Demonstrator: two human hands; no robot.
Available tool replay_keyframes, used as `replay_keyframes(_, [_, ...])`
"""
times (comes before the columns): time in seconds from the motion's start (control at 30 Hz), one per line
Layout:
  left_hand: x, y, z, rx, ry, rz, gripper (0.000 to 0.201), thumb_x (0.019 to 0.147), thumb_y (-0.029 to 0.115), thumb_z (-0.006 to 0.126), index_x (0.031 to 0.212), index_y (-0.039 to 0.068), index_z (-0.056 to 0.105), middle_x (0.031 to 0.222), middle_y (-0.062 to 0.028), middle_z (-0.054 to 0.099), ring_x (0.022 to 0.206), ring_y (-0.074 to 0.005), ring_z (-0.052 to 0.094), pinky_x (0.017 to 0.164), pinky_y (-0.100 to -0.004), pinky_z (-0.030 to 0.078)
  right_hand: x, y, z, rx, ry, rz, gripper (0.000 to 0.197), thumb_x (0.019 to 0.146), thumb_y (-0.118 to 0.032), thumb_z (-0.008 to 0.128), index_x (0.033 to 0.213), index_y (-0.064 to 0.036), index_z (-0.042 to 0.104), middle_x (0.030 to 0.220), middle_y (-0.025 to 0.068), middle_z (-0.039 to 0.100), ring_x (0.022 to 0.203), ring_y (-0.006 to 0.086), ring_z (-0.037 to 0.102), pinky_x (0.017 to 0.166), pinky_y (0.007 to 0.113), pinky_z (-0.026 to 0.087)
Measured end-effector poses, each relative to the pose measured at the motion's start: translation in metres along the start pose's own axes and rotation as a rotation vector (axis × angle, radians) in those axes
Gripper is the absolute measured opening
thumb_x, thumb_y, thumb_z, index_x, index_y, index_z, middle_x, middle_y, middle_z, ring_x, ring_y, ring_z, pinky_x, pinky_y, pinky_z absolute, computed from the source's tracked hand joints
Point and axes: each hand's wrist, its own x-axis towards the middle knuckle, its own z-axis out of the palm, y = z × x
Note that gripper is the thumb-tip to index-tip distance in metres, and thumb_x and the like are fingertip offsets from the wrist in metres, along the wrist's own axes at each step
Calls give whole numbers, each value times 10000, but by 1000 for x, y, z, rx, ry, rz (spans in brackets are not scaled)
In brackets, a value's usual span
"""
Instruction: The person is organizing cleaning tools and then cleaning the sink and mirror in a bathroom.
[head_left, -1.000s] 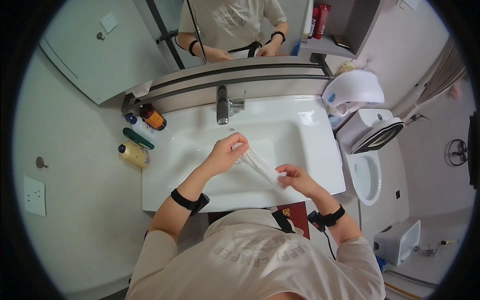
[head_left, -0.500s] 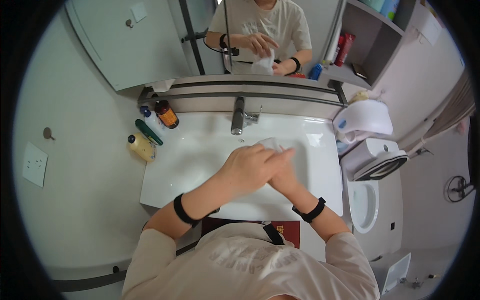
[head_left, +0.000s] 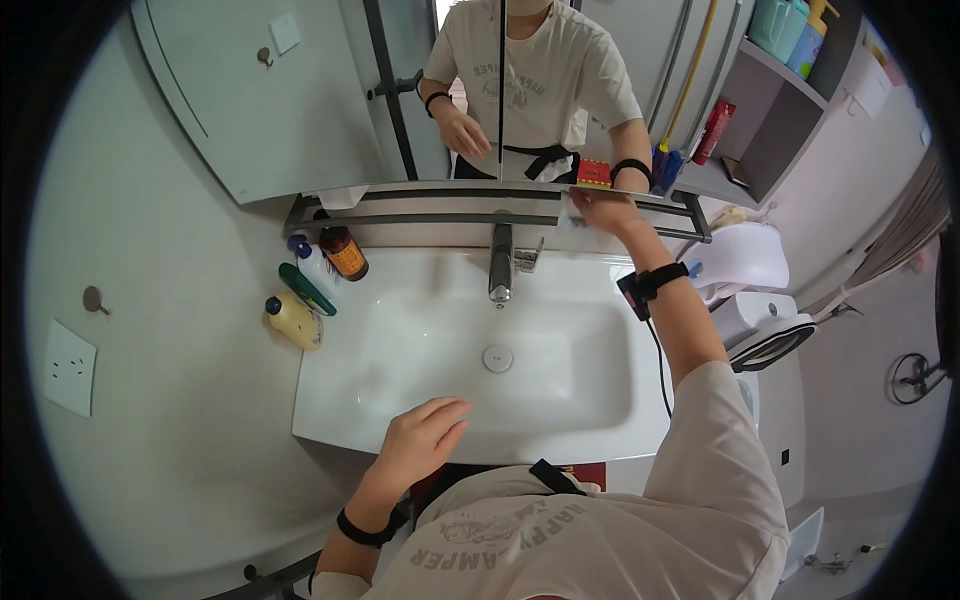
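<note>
My right hand (head_left: pixel 607 212) reaches far forward to the dark towel rail (head_left: pixel 430 218) below the mirror. Its fingers pinch a thin white cloth (head_left: pixel 571 214) against the rail; most of the cloth is hidden, and whether it is fabric or tissue is unclear. Over the near edge of the white washbasin (head_left: pixel 375 400), my left hand (head_left: pixel 425 436) hangs with its fingers stretched out and nothing in them. Black bands circle both wrists, the right one carrying a small device with a cable.
A chrome faucet (head_left: pixel 500 265) rises at the basin's back, above the round drain plug (head_left: pixel 497 359). Several bottles, one of them a yellow bottle (head_left: pixel 294 320), stand at the back left corner. On the right are a mirror cabinet shelf (head_left: pixel 765 120) and a toilet (head_left: pixel 760 325).
My hands have parted from around the white cloth above the basin. The right went forward and right to the rail with the cloth; the left drew back toward the near edge and opened.
</note>
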Motion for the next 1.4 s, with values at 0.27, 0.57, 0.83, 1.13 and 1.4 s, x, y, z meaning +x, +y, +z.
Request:
replay_keyframes(0.27, [11,-9,13,-59,-21,36,181,789,86,613,968,55,618,944,-94,627,779,-250,622,670,-310,513,-18,-32,-21,-151,-35,200,428,782,-495,537,926,-109,653,917,97,643,880,297,588,817,378,440])
replay_keyframes(0.57, [31,0,45,-110,-69,125,154,803,83,602,951,51,627,939,-86,633,756,-233,626,658,-295,517,-26,-10,-21,378,-18,385,262,786,-363,590,853,-129,687,788,100,654,733,263,622,695,338,487])
replay_keyframes(0.83, [25,7,59,-98,-101,77,147,813,110,594,947,64,633,955,-72,631,758,-228,626,665,-293,517,-85,-40,-31,-59,353,-219,237,728,-89,639,965,-81,632,892,83,599,846,289,560,720,363,463])
replay_keyframes(1.13, [49,16,92,-4,-29,29,190,799,116,615,983,69,623,1019,-79,612,756,-191,615,639,-283,500,-121,-19,-3,456,484,289,331,673,-167,732,881,-55,501,834,90,539,761,284,542,628,361,458])
replay_keyframes(1.4, [242,7,132,-903,280,-574,483,804,229,651,1209,58,451,1206,-73,474,970,-197,529,824,-324,429,-116,-18,11,531,553,218,137,754,-122,643,826,-54,548,782,89,551,706,218,566,596,318,452])
